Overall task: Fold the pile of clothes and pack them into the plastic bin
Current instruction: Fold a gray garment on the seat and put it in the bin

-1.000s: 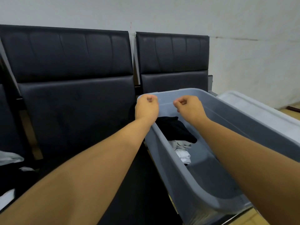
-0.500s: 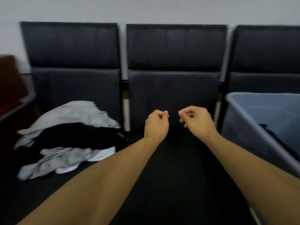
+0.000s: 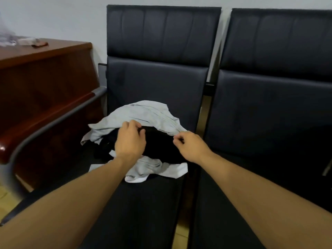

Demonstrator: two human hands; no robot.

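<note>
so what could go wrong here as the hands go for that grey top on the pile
1. The light grey garment drapes over a black garment; lifting it may drag the black one along or tip the clothes pile.
2. The white garment hangs near the chair seat front and could slide to the floor.
3. The left hand and right hand pinch only the hem, so it may slip.

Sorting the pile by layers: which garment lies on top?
The light grey garment, draped over the black garment; the white garment lies at the bottom front.
</note>
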